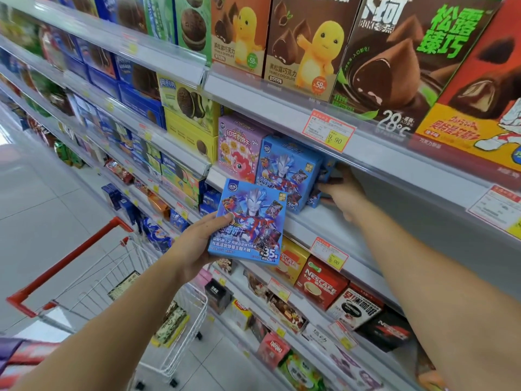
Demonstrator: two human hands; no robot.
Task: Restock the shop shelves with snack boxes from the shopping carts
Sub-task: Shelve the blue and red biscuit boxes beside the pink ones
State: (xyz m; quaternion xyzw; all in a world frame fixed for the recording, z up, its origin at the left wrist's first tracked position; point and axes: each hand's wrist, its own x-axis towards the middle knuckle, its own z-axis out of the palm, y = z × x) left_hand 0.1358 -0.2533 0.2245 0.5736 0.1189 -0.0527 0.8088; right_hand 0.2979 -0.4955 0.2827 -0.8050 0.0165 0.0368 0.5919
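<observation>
On the middle shelf: blue boxes stand upright in a row at the front edge, just right of a pink box printed with a cartoon pony.
Left hand: grips a blue box of the same print by its lower left corner, thumb across the front. The box is in the air, just below and in front of the row.
Print on the held box: a silver-and-blue masked hero, small trading cards, Chinese lettering and a big "35" near the bottom.
Right hand: reaches onto the shelf to the right of the row, fingers against the row's side. Whether it grasps or only touches, I cannot tell.
Price tags: the upper tag reads 9.90; the lower tag ends in .00.
Top shelf: brown chocolate boxes with a yellow cartoon creature and "58", beside a dark box marked "28°C" with green Chinese characters.
Below: a red coffee box reading NESCAFE 1+2.
Cart: white wire with a red handle, at lower left, with patterned cartons lying inside.
</observation>
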